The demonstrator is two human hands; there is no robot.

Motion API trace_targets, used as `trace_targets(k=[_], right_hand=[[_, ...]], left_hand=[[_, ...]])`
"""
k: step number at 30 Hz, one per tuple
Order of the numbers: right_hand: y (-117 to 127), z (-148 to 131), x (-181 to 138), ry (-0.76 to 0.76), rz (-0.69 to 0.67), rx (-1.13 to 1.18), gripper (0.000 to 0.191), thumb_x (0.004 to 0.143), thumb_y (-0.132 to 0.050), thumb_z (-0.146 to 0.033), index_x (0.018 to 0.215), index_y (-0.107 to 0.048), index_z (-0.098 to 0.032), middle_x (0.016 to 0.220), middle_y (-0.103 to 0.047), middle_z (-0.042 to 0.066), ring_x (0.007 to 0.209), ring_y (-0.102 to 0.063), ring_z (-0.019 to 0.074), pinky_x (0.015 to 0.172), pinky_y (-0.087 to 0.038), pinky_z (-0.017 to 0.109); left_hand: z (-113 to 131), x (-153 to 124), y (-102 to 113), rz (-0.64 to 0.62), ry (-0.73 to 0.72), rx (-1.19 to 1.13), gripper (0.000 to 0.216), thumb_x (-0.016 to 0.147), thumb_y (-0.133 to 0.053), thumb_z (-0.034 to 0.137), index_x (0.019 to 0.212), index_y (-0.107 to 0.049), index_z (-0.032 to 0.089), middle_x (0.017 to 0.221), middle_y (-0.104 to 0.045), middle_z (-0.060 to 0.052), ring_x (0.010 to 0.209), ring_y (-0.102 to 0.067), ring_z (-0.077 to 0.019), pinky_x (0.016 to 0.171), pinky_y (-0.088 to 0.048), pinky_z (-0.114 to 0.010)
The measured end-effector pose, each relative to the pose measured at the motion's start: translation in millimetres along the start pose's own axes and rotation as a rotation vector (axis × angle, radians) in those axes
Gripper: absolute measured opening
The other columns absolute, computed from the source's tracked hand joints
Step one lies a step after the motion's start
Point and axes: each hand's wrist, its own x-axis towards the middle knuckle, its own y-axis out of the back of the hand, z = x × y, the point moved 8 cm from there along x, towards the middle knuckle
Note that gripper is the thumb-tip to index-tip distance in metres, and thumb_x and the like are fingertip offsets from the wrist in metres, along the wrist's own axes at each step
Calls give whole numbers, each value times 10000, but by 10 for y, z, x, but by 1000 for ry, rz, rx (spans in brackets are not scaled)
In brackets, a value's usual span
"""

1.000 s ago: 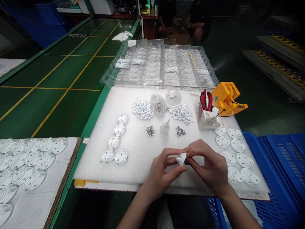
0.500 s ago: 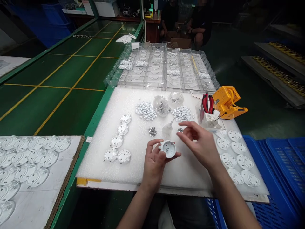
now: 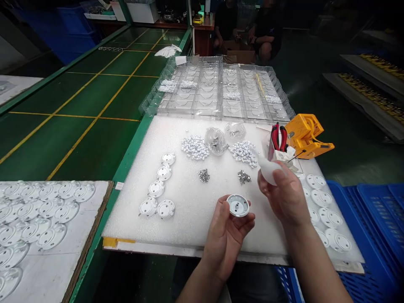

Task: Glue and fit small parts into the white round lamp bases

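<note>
My left hand (image 3: 229,227) grips a round white plastic part (image 3: 238,205) by its edge, its hollow side with small holes facing up. To the right and a little higher, my right hand (image 3: 284,189) is closed around a translucent white squeeze bottle (image 3: 269,170), its nozzle tilted up and to the left. Beyond the hands lie two small heaps of metal pieces, a left heap (image 3: 203,175) and a right heap (image 3: 244,176). Behind these are a left pile of small white pieces (image 3: 195,147) and a right pile of them (image 3: 243,152).
Finished-looking white discs (image 3: 157,188) stand left on the foam sheet (image 3: 126,219); more discs (image 3: 330,216) lie right. Clear bags (image 3: 216,141), red-handled pliers (image 3: 279,136) and a yellow tape dispenser (image 3: 304,134) stand behind. Clear trays (image 3: 205,101) edge the back; blue crates (image 3: 372,210) stand right.
My right hand has picked up the squeeze bottle from the foam and moved right with it. My left hand has shifted right and slightly down, turning the white part more face up.
</note>
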Motion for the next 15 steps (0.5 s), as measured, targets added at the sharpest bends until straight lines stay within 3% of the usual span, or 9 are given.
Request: trace_targets(k=[4,7,10,15], right_hand=[[162,-3,-6,40,122,135,489,814,-686,-711,767,-530,-250,652,-402,-29,563,-379,135,489,-300,284],[223,-38,-17,132,179,145,566,802,-722,-692,612,-447,-236,622,-317,-31,575,-317,140,524,-292,298],[219,-52,-57,187,155,124,598,802,-775,-603,559,-378,-226,586,-268,-38,574,-305,138,534,-275,302],[205,32,-131,134,109,84,575,854,-753,-533,544,-390,-211,587,-276,-40,571,-293,121,541,-233,319]], left_hand=[[16,16,-16,3,-53,68,510,745,-902,475,1012,-572,194,955,-778,-33,745,-757,-128,790,-579,-256],[21,18,-17,19,-72,97,513,739,-903,482,1000,-581,180,936,-761,-38,735,-729,-123,793,-568,-264],[28,14,-14,43,-97,112,487,746,-899,474,978,-597,171,910,-736,-31,689,-661,-97,745,-551,-251],[52,13,-38,45,-125,136,477,748,-893,487,954,-613,161,878,-712,-27,627,-568,-77,690,-516,-240]])
